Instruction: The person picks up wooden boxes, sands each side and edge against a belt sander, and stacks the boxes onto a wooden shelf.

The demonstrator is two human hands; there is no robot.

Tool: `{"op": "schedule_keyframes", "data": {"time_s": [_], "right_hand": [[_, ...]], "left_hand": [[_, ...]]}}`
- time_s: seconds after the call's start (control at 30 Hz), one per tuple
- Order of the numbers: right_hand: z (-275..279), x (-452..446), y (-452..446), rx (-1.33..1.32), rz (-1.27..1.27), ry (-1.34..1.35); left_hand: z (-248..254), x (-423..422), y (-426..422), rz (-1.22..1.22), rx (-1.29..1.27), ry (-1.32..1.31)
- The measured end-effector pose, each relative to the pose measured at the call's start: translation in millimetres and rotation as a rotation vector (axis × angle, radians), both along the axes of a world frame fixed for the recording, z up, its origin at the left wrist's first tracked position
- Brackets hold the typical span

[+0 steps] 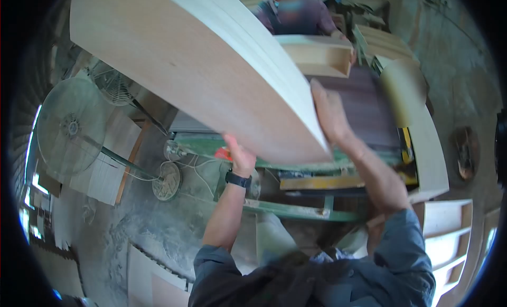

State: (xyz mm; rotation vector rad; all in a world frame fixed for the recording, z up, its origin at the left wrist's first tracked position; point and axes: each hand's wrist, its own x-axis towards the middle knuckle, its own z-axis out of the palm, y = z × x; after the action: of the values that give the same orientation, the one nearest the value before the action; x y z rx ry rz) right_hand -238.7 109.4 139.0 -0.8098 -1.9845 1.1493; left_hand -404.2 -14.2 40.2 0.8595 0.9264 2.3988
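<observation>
A long, pale wooden panel (185,69) with a thick whitish edge is held up tilted, filling the upper middle of the head view. My left hand (241,158), with a dark watch on its wrist, supports it from the lower edge; part of the fingers is hidden behind the wood. Against the whitish right edge presses my right hand (330,112), near the panel's lower corner. Beneath the panel stands a green-framed machine (301,214) with a dark flat bed (369,114).
Across the machine, another person (296,16) holds an open wooden box (322,59). Two standing fans (71,125) are on the left. A large pale board (433,154) and a shelf unit (449,238) stand at the right. Cables hang below the machine.
</observation>
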Motion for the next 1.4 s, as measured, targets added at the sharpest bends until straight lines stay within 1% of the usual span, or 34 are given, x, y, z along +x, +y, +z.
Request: {"op": "schedule_keyframes", "data": {"time_s": [0.03,0.07,0.1,0.13,0.17,0.2,0.23,0.27,0.3,0.33,0.37,0.43,0.47,0.53,0.57,0.6,0.67,0.7,0.77,0.8,0.87,0.9,0.97,1.0,1.07,1.1,1.17,1.27,1.3,1.37,1.4], "right_hand": [[-2.9,14.0,12.3,0.095,-0.051,-0.008],[-4.5,28.9,27.2,0.196,-0.109,-0.018],[2.2,47.1,34.4,0.213,-0.143,-0.046],[12.2,68.0,39.4,0.229,-0.178,-0.083],[16.1,86.1,47.8,0.213,-0.235,-0.18],[21.7,103.3,56.7,0.201,-0.293,-0.275],[27.9,118.5,62.3,0.259,-0.35,-0.411],[23.8,129.5,70.3,0.243,-0.391,-0.434],[19.2,138.2,81.0,0.315,-0.418,-0.502],[16.8,145.5,91.9,0.393,-0.444,-0.568],[10.5,150.9,105.1,0.389,-0.484,-0.581],[-3.9,159.3,127.2,0.555,-0.373,-0.654],[-0.6,159.7,129.0,0.552,-0.397,-0.672],[6.6,154.9,134.1,0.531,-0.374,-0.733],[5.1,153.2,141.3,0.505,-0.367,-0.77],[3.2,150.7,148.2,0.502,-0.372,-0.781],[-3.9,146.5,161.1,0.454,-0.318,-0.851],[-8.7,148.9,167.0,0.453,-0.315,-0.86],[-17.5,150.0,179.5,0.497,-0.307,-0.804],[-27.2,151.7,190.0,0.497,-0.295,-0.806],[-44.8,153.7,205.5,0.675,-0.274,-0.788],[-47.4,154.2,207.6,0.675,-0.247,-0.791],[-29.8,147.6,190.3,0.402,-0.372,-0.757],[-29.7,146.3,193.5,0.402,-0.347,-0.767],[-28.5,142.2,199.9,0.367,-0.356,-0.908],[-25.9,140.4,199.2,0.368,-0.332,-0.916],[-21.3,138.2,189.0,0.464,-0.307,-0.891],[-29.4,142.0,199.7,0.467,-0.309,-0.855],[-30.8,144.2,202.7,0.415,-0.319,-0.857],[-35.0,148.3,205.4,0.44,-0.291,-0.832],[-35.6,146.3,206.5,0.472,-0.283,-0.809]], "left_hand": [[4.7,10.1,3.1,-0.088,0.023,-0.101],[15.4,7.2,2.8,-0.112,0.075,-0.033],[29.7,-2.3,-2.8,-0.143,0.132,0.029],[51.9,-3.7,-12.4,0.055,0.101,0.044],[60.1,-21.7,-19.5,0.247,0.096,-0.01],[73.9,-42.4,-28.5,0.436,0.002,0.098],[83.0,-67.6,-32.5,0.598,-0.007,0.131],[90.8,-90.2,-32.1,0.685,-0.008,0.179],[110.6,-84.6,-25.3,0.741,-0.047,0.316],[118.6,-85.4,-15.4,0.698,-0.037,0.308],[124.1,-89.1,-5.9,0.464,-0.159,0.304],[122.8,-91.2,14.1,-0.004,-0.403,0.301],[113.1,-88.9,24.6,-0.033,-0.396,0.296],[88.5,-85.1,41.2,-0.098,-0.713,0.661],[79.0,-84.1,46.3,-0.216,-0.59,0.434],[73.2,-83.7,50.9,-0.226,-0.589,0.428],[63.2,-81.3,59.1,-0.238,-0.708,0.404],[58.5,-80.2,64.4,-0.242,-0.709,0.395],[53.2,-84.8,77.6,-0.18,-0.74,0.535],[52.9,-88.9,84.0,-0.173,-0.746,0.527],[51.7,-97.1,96.3,-0.221,-0.784,0.546],[49.9,-101.1,100.9,-0.209,-0.799,0.527],[47.5,-106.9,108.8,-0.277,-0.791,0.501],[46.4,-107.8,110.6,-0.267,-0.804,0.48],[47.4,-104.6,111.0,-0.223,-0.829,0.519],[49.6,-102.3,111.0,-0.224,-0.859,0.496],[52.5,-99.7,111.7,-0.204,-0.913,0.482],[53.6,-95.6,112.0,-0.2,-0.966,0.473],[52.0,-98.8,113.3,-0.204,-0.984,0.507],[49.0,-106.2,115.0,-0.194,-1.017,0.534],[48.5,-110.7,116.7,-0.115,-1.107,0.642]]}}
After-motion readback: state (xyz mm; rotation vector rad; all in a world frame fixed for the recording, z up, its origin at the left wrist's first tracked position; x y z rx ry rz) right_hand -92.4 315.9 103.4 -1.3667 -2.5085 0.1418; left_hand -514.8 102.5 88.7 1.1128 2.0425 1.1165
